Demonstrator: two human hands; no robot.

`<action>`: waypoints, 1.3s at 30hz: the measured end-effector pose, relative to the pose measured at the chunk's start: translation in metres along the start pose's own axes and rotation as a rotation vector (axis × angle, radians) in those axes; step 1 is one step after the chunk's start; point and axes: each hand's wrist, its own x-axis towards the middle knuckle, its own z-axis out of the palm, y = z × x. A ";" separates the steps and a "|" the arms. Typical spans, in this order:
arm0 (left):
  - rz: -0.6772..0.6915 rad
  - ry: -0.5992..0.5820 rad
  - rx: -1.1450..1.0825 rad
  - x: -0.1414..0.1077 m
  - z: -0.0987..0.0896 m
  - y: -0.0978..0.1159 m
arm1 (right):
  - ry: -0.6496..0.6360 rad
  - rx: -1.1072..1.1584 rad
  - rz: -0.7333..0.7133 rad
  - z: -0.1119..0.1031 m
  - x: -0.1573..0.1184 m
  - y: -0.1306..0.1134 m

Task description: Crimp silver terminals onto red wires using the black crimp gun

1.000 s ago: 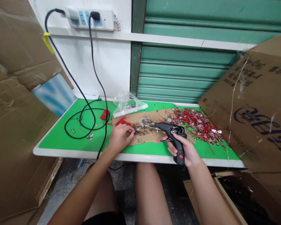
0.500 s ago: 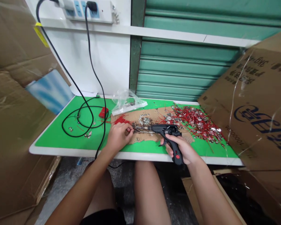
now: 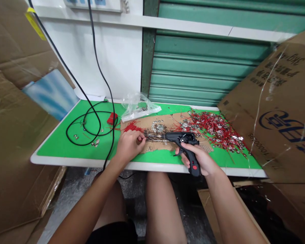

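My right hand (image 3: 202, 159) is wrapped round the grip of a black soldering gun (image 3: 184, 139), its metal tip pointing left. Close to that tip, my left hand (image 3: 129, 144) is closed in a pinch; whatever sits between its fingertips is too small to make out. Under both lies a scorched cardboard piece (image 3: 171, 118). Loose red wires (image 3: 132, 126) are bunched just behind my left hand. A small pile of shiny metal tabs (image 3: 158, 126) rests on the cardboard beyond the tip.
A large heap of red wires with metal tabs (image 3: 216, 127) covers the green tabletop's right side. A clear plastic bag (image 3: 139, 108) lies at the back. A black cable (image 3: 109, 88) hangs down and coils at left. Cardboard boxes (image 3: 279, 112) flank the table.
The view has tilted slightly downward, so the power strip has partly left the top of the picture. Both hands and the soldering gun keep nearly the same places over the cardboard.
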 end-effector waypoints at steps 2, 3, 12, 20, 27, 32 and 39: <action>-0.006 -0.003 0.005 0.000 0.000 0.000 | 0.005 -0.001 0.001 0.000 0.000 0.000; -0.011 -0.006 0.004 0.000 -0.001 0.001 | 0.008 0.000 0.005 0.000 0.000 0.000; -0.016 -0.024 0.011 0.001 -0.003 0.002 | 0.022 -0.001 -0.011 0.001 -0.001 0.000; -0.008 -0.032 0.001 0.001 -0.003 0.001 | 0.012 0.003 0.009 0.000 0.000 0.000; -0.019 -0.030 -0.002 0.001 -0.002 0.000 | 0.037 -0.041 0.001 -0.001 -0.001 0.000; -0.016 -0.027 -0.004 0.001 -0.002 0.000 | 0.051 -0.070 -0.005 0.000 -0.003 -0.002; -0.031 -0.027 -0.007 0.001 -0.003 0.001 | 0.061 -0.117 0.018 0.003 -0.006 -0.008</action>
